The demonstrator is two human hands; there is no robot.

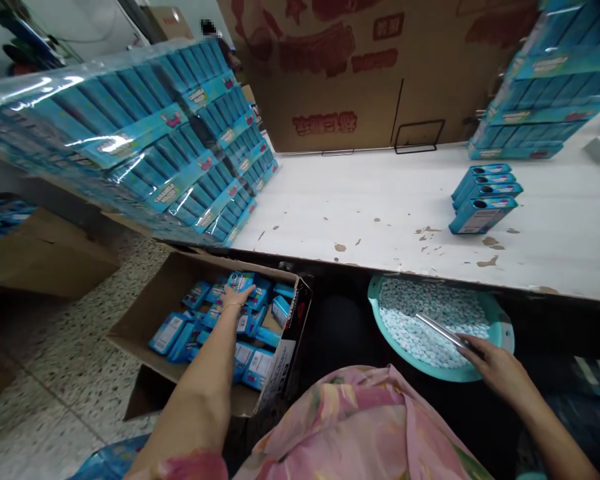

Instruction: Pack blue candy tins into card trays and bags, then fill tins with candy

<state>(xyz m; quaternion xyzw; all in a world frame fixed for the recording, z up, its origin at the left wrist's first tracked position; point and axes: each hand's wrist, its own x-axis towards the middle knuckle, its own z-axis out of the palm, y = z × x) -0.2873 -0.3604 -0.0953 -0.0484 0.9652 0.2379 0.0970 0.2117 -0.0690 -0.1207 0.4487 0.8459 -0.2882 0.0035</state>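
My left hand reaches into an open cardboard box of small blue packs, its fingers spread over one blue pack; whether it grips that pack is hard to tell. Wrapped round the handle of a metal scoop, my right hand is over the right part of a turquoise basin. Small pale blue and white pieces fill the basin, and the scoop's tip lies over them. Several blue packs stand in a row on the white table.
Plastic-wrapped stacks of blue cartons stand at the left and back right. A large cardboard sheet rises behind the table. Another cardboard box is on the floor at far left. A person is partly visible behind.
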